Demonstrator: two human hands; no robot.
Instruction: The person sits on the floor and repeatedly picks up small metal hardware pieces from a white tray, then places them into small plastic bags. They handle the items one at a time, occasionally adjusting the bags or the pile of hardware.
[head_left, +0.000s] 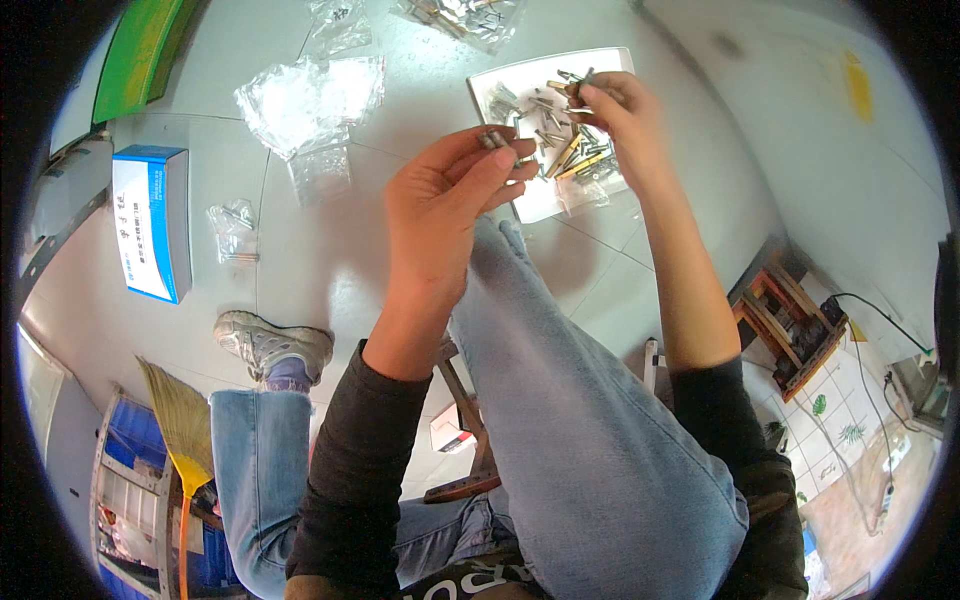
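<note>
Pale floor [345,270] underneath; white tray [540,203] on it; clear plastic bags [305,110] left of the tray; I have the left hand [445,180] near the tray's left edge, thumb and fingertips pinching small grey cylinders [492,140]; my right hand [625,115] above the tray, fingertips pinching small dark pieces [574,82]; loose metal pieces [567,154] inside.

Glossy plastic, bare metal, matt cloth

Thin, crinkled, see-through plastic for the bags [310,105]; grey and brassy metal for the small parts [567,154]; smooth card for the box [150,225]; matt denim for the jeans [590,390]; rough straw for the broom [178,425]
</note>
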